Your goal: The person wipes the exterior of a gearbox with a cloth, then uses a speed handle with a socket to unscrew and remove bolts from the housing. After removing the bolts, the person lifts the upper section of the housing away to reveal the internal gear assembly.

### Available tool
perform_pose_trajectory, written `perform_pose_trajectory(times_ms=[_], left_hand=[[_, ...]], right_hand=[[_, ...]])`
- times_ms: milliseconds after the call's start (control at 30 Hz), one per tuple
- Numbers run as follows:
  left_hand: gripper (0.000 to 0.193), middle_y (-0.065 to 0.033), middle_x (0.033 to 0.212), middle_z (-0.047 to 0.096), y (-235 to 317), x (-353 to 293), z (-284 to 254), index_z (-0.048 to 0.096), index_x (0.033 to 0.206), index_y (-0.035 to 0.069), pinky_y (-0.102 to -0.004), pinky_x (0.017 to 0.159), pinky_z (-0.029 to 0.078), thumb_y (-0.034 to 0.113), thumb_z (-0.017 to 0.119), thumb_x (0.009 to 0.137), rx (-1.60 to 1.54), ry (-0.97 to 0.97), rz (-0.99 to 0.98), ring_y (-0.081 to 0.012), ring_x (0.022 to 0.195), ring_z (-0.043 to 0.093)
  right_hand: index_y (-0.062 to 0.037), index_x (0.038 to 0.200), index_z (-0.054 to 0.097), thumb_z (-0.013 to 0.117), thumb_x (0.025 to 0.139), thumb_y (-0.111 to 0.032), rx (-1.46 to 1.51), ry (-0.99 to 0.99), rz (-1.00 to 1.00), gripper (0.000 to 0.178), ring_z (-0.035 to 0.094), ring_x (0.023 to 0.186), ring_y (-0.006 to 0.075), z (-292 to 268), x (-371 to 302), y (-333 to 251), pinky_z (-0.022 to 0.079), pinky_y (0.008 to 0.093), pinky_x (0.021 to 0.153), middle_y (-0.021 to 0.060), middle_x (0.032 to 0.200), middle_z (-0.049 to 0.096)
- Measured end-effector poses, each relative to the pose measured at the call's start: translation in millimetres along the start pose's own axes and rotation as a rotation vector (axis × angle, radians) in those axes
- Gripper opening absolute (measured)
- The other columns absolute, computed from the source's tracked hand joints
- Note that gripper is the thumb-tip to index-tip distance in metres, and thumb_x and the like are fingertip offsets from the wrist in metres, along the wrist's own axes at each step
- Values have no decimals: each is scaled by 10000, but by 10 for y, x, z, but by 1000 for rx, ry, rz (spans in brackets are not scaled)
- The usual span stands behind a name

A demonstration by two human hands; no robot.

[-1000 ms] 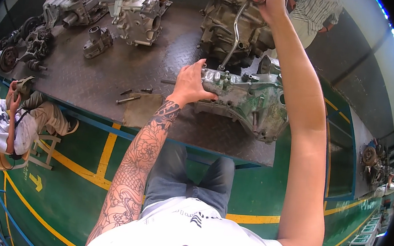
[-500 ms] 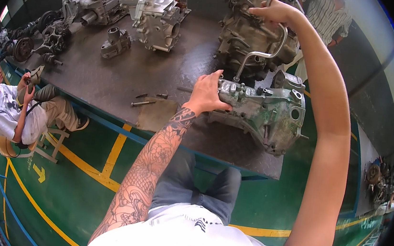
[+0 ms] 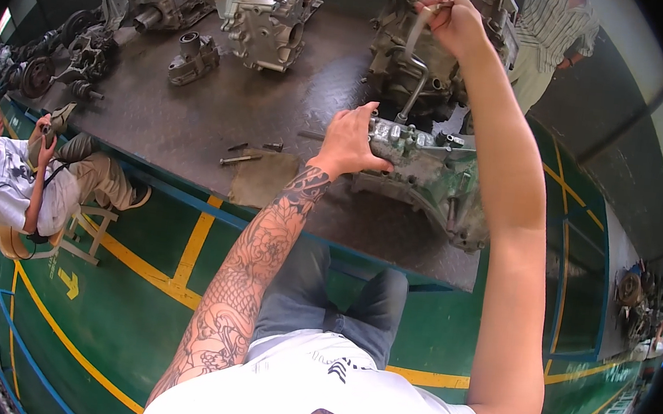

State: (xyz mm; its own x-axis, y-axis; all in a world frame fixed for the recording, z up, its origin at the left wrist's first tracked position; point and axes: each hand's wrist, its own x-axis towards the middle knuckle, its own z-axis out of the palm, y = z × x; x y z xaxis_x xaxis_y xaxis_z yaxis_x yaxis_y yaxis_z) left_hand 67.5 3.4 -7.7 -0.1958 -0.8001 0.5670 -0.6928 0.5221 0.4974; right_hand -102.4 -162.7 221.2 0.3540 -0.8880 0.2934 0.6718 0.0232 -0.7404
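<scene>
A grey metal gearbox housing [image 3: 424, 168] lies near the table's front edge. Thumb and fingers spread, my left hand [image 3: 346, 140] grips its left end. My right hand [image 3: 454, 24] is closed around the upper part of a crank-shaped speed wrench [image 3: 415, 94], whose upper shaft is blurred. The wrench's lower end stands on the top of the housing, just right of my left fingertips. My right forearm covers the housing's right end. Behind the wrench stands a large, dirty transmission case [image 3: 395, 64].
Bolts [image 3: 239, 158] lie by a brown cloth [image 3: 263, 184] on the dark metal table [image 3: 171, 121]. Further back are a small housing [image 3: 193, 63] and silvery castings [image 3: 262, 18]. A seated person [image 3: 28, 175] is at left; another in stripes [image 3: 551, 28] stands behind the table.
The wrench's crank has swung round from right to left, and my right hand has moved with it. My left hand stays on the housing.
</scene>
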Motion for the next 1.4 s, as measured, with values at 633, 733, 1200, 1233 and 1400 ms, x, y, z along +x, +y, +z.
perform_pose_trajectory(times_ms=[633, 733, 1200, 1233, 1400], left_hand=[[1211, -172, 1312, 645, -9, 4, 7, 435, 1474, 42, -464, 1143, 366, 580, 952, 520, -5, 0, 7, -354, 1262, 587], [1209, -171, 1314, 644, -9, -6, 11, 436, 1472, 41, -460, 1139, 368, 584, 950, 522, -2, 1, 14, -353, 1263, 586], [1202, -178, 1320, 638, -2, -1, 15, 436, 1472, 49, -453, 1147, 363, 579, 949, 523, 2, -2, 10, -358, 1262, 579], [1204, -177, 1319, 638, 0, 3, 10, 436, 1473, 53, -456, 1150, 361, 580, 950, 521, 1, -2, 9, -358, 1262, 579], [1207, -176, 1321, 636, 8, 5, -3, 443, 1475, 62, -468, 1152, 360, 581, 952, 512, -12, -17, -6, -361, 1262, 580]], right_hand=[[-27, 1030, 709, 433, 1046, -347, -993, 38, -686, 422, 636, 814, 209, -212, 99, 195, 513, 363, 819, 59, 857, 667], [-70, 929, 559, 416, 1083, -443, 157, -635, 213, 428, 600, 778, 256, -174, 39, 84, 496, 411, 814, 77, 844, 605], [-14, 715, 556, 817, 830, -246, -1650, 369, -1052, 368, 541, 576, 355, 214, -388, 244, 427, 432, 568, 193, 623, 538], [-17, 690, 523, 818, 831, -247, -1658, 400, -1174, 399, 507, 580, 370, 146, -343, 269, 416, 428, 566, 191, 624, 514], [-144, 774, 496, 727, 977, -472, -818, 242, -938, 450, 445, 566, 109, 152, -161, 529, 389, 310, 540, -63, 621, 425]])
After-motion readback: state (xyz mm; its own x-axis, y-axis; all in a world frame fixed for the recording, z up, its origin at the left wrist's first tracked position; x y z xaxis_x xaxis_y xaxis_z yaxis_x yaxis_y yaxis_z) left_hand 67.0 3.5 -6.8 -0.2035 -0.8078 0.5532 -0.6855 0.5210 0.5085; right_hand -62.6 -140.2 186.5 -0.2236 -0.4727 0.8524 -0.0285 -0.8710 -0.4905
